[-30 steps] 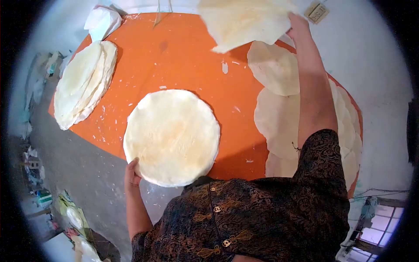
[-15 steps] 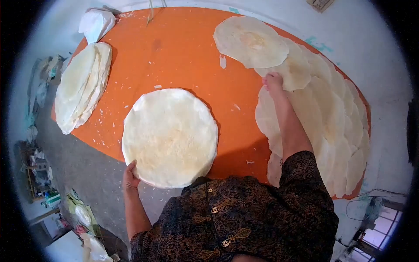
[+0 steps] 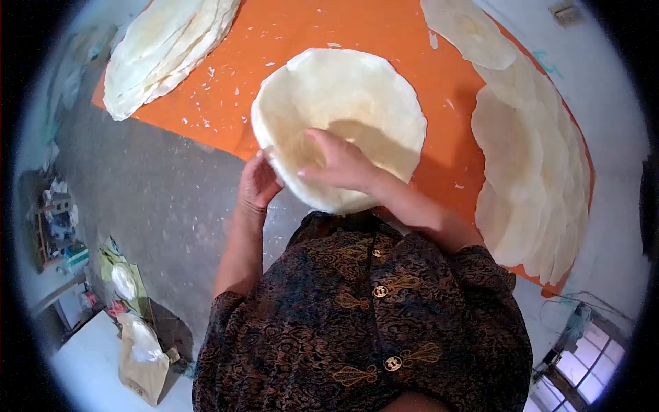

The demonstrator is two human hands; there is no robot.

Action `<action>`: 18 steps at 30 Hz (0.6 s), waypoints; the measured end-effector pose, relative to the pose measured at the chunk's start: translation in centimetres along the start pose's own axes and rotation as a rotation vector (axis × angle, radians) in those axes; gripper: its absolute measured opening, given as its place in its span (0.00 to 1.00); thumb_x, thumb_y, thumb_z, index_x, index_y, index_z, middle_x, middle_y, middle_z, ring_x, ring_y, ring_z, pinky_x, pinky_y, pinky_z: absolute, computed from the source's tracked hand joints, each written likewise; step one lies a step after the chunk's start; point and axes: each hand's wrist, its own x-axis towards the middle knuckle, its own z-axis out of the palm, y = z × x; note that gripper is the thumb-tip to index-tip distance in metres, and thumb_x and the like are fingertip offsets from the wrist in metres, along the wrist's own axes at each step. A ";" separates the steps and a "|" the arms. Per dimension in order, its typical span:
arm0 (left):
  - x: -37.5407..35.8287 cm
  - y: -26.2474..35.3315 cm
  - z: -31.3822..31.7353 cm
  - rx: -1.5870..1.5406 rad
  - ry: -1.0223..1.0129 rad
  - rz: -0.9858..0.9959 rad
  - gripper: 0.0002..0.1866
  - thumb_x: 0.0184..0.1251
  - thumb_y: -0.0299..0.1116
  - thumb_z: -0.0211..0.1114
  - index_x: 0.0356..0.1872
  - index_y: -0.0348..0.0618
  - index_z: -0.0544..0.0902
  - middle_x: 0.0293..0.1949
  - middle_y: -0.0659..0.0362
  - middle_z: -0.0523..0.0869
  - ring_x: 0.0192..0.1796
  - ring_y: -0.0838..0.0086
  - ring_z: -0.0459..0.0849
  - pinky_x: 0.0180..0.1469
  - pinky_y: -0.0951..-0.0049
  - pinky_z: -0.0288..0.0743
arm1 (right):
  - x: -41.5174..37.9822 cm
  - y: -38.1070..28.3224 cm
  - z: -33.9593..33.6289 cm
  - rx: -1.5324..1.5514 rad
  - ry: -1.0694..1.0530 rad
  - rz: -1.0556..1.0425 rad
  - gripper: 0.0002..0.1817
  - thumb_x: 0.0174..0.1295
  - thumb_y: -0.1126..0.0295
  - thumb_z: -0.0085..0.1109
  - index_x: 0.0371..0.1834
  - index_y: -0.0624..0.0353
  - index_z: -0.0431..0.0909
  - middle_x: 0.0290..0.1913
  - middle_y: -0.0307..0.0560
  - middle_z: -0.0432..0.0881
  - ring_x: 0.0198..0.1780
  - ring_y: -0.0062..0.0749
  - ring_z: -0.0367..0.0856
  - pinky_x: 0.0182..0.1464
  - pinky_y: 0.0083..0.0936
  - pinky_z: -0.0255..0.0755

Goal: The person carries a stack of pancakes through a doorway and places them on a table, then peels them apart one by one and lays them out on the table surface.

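Note:
A thick stack of thin, pale round flatbreads (image 3: pixel 371 79) lies in front of me at the table's near edge, its left side bent upward. My left hand (image 3: pixel 259 182) grips the stack's left rim from outside, with the fingers partly hidden behind it. Over the near part of the stack is my right hand (image 3: pixel 336 161), thumb and fingers apart and nothing held in it. It casts a shadow on the top flatbread. Overlapping single flatbreads (image 3: pixel 528 158) cover the right side of the table.
An orange table (image 3: pixel 288 31) carries small white scraps. Another flatbread pile (image 3: pixel 165 51) lies at its far left edge. Grey floor (image 3: pixel 165 178) shows to the left, with a brown paper bag (image 3: pixel 141 364) at lower left. A window (image 3: pixel 583 364) is at lower right.
My right hand has moved from the overlapping flatbreads on the right to above the stack. My left hand has gone up the left rim, which is now bent upward. The view has shifted.

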 end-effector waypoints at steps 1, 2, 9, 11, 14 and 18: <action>-0.1 0.2 0.3 0.015 -0.072 -0.023 0.27 0.57 0.46 0.57 0.54 0.42 0.68 0.51 0.56 0.75 0.51 0.66 0.75 0.50 0.62 0.71 | -0.2 -0.7 1.2 -0.069 0.023 -0.011 0.40 0.42 0.50 0.63 0.57 0.64 0.63 0.53 0.59 0.70 0.55 0.45 0.70 0.56 0.34 0.64; -0.1 0.2 0.8 0.051 -0.057 -0.029 0.26 0.57 0.45 0.58 0.54 0.42 0.68 0.50 0.56 0.76 0.51 0.67 0.75 0.48 0.63 0.72 | -0.3 -1.3 2.0 -0.138 0.046 -0.021 0.41 0.42 0.50 0.63 0.57 0.65 0.62 0.53 0.59 0.70 0.55 0.46 0.70 0.56 0.34 0.63; -0.5 1.3 2.4 0.304 -0.096 -0.054 0.31 0.55 0.46 0.61 0.56 0.42 0.64 0.51 0.56 0.75 0.52 0.67 0.74 0.50 0.63 0.71 | -1.1 -1.2 0.8 0.458 -0.102 0.248 0.31 0.49 0.70 0.56 0.58 0.66 0.61 0.53 0.56 0.70 0.55 0.39 0.70 0.55 0.27 0.64; -0.7 1.3 3.3 0.272 -0.047 -0.047 0.27 0.55 0.43 0.63 0.54 0.41 0.67 0.48 0.58 0.77 0.48 0.70 0.77 0.48 0.67 0.72 | -1.2 -0.8 1.7 0.365 0.013 0.244 0.24 0.54 0.74 0.49 0.56 0.65 0.63 0.49 0.57 0.73 0.51 0.38 0.74 0.51 0.26 0.67; -0.8 1.4 3.8 0.271 0.008 -0.060 0.27 0.55 0.42 0.63 0.54 0.40 0.67 0.49 0.57 0.77 0.49 0.70 0.77 0.51 0.67 0.70 | -1.3 -0.6 2.8 0.062 0.193 0.236 0.19 0.57 0.71 0.47 0.52 0.64 0.67 0.43 0.57 0.77 0.44 0.37 0.77 0.46 0.26 0.69; -0.7 0.7 5.0 0.364 0.065 0.042 0.25 0.55 0.39 0.63 0.52 0.38 0.69 0.46 0.56 0.78 0.47 0.70 0.77 0.48 0.71 0.71 | -0.5 -0.4 4.1 0.006 0.206 0.281 0.13 0.56 0.65 0.48 0.40 0.60 0.72 0.33 0.55 0.78 0.36 0.46 0.78 0.38 0.36 0.70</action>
